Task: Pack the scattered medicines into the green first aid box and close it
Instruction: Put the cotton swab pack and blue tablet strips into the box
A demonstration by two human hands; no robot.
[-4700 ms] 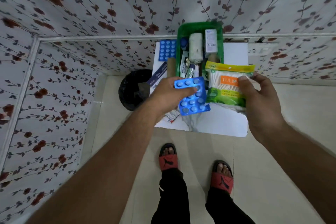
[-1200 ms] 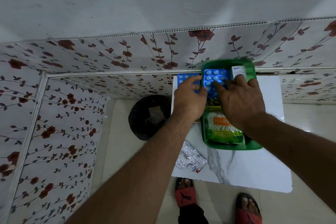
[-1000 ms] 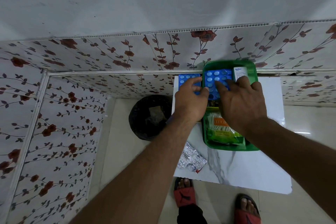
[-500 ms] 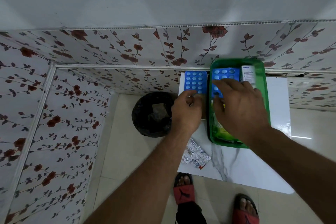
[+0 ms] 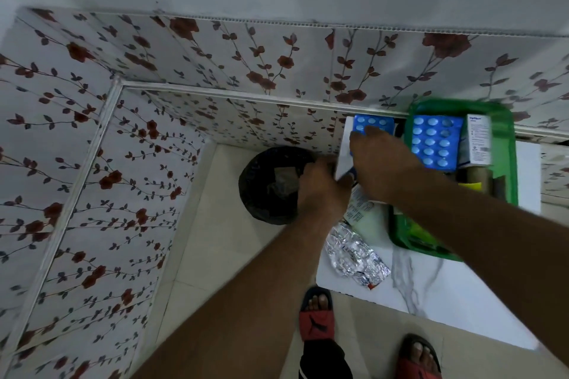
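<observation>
The green first aid box [image 5: 505, 115] stands open at the back right of the white table [image 5: 431, 283]. Inside it lie a blue blister pack [image 5: 434, 141] and a small white carton [image 5: 478, 141], with other items below them. A second blue blister pack [image 5: 374, 123] lies on the table just left of the box. My right hand [image 5: 385, 160] reaches across, its fingertips on that pack. My left hand [image 5: 323, 191] is curled at the table's left edge beside a white tube [image 5: 363, 212]; its grip is blurred. A silver foil strip [image 5: 354, 252] lies near the front left.
A black bin [image 5: 271, 184] stands on the floor against the table's left side. Flower-patterned wall panels run behind the table and along the left. My feet in red sandals [image 5: 317, 314] are at the table's front edge.
My right hand has left the box and crossed left onto the blue pack on the table. My left hand has drawn back to the table's left edge. The view has shifted left.
</observation>
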